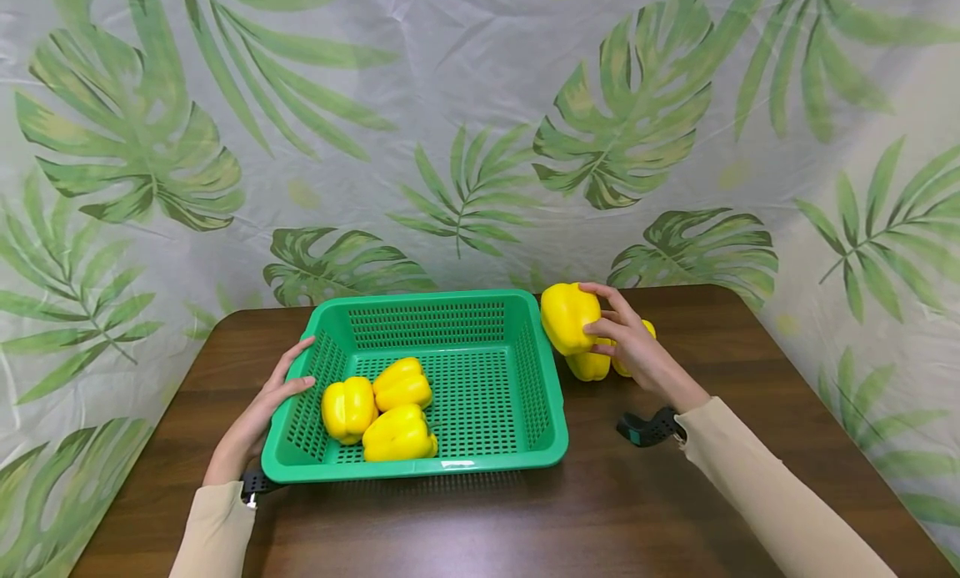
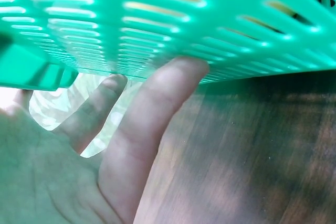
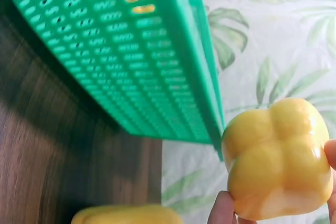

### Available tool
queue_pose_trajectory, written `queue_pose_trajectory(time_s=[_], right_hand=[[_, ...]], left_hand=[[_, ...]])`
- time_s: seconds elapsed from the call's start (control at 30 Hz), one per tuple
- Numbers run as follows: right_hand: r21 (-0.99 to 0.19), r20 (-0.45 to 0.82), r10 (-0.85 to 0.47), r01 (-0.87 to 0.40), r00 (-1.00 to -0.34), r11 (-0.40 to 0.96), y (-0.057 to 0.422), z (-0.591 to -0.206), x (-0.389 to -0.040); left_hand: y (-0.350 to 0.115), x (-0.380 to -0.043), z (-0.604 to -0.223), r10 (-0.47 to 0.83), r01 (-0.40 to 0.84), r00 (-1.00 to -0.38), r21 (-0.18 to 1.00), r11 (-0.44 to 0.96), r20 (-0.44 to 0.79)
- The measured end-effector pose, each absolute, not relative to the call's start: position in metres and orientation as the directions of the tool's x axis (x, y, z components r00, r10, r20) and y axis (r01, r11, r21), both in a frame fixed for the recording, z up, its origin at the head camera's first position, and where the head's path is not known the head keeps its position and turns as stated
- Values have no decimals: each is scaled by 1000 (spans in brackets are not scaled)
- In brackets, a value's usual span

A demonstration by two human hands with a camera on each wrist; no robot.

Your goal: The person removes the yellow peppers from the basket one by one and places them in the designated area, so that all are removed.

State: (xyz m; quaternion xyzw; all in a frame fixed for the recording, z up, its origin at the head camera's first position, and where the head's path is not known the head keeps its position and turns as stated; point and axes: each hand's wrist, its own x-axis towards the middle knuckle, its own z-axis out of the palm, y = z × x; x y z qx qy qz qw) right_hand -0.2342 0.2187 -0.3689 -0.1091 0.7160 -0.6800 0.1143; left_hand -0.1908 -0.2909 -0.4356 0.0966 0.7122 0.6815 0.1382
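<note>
A yellow bell pepper (image 1: 567, 318) is in my right hand (image 1: 626, 336), raised just beyond the right rim of a green plastic basket (image 1: 450, 462). The right wrist view shows the fingers around the lobed end of this pepper (image 3: 278, 161). My left hand (image 1: 264, 407) grips the basket's left rim, with fingers lying along the slotted outer wall (image 2: 152, 30) in the left wrist view. Three yellow bell peppers, one at the left (image 1: 348, 411), one behind (image 1: 402, 384) and one in front (image 1: 400, 436), lie in the basket's left part.
More yellow peppers, one nearer the basket (image 1: 589, 367) and another partly hidden by my right hand (image 1: 621, 368), lie on the dark wooden table (image 1: 637, 495). A leaf-patterned cloth (image 1: 465, 86) hangs behind the table. Each wrist wears a black strap (image 1: 660, 426).
</note>
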Motion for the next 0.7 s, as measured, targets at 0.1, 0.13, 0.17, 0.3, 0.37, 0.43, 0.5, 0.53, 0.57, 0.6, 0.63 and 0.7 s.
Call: queue_pose_trajectory(time_s=[0.1,0.13,0.17,0.3,0.37,0.43,0.5,0.53,0.57,0.6,0.63,0.7], right_hand=[[-998,-4,-301,-14,-954,59,226,-371,-235],[-998,-1,-295,-18,-955,62,229,-372,-235],[-998,1,-290,-21,-957,66,231,-373,-235],[-997,4,-266,-25,-964,74,243,-376,-234],[-997,1,-253,-22,-967,78,249,-378,-234],[-996,-2,-238,-19,-971,85,254,-379,-233],[-996,-7,-222,-13,-975,89,260,-381,-234],[-996,-9,-216,-11,-976,91,262,-382,-234],[-996,-9,-209,-11,-978,93,265,-383,-234],[-995,-7,-204,-13,-979,96,267,-384,-234],[-995,-4,-200,-16,-980,98,269,-385,-234],[-995,2,-192,-22,-981,101,272,-386,-234]], left_hand=[[-291,-191,-436,326,-52,-943,998,47,-65],[-291,-191,-436,326,-52,-943,997,48,-65],[-291,-191,-436,325,-53,-943,997,49,-66],[-291,-192,-436,324,-54,-944,997,50,-68],[-291,-192,-436,324,-54,-944,997,49,-67],[-291,-192,-437,324,-53,-944,997,48,-66],[-291,-192,-437,324,-51,-944,997,51,-65],[-291,-192,-437,324,-50,-944,997,52,-64],[-291,-192,-437,324,-50,-944,997,54,-65],[-292,-192,-437,324,-50,-944,997,55,-65],[-292,-192,-437,323,-50,-944,997,56,-65],[-292,-192,-437,324,-50,-944,997,56,-65]])
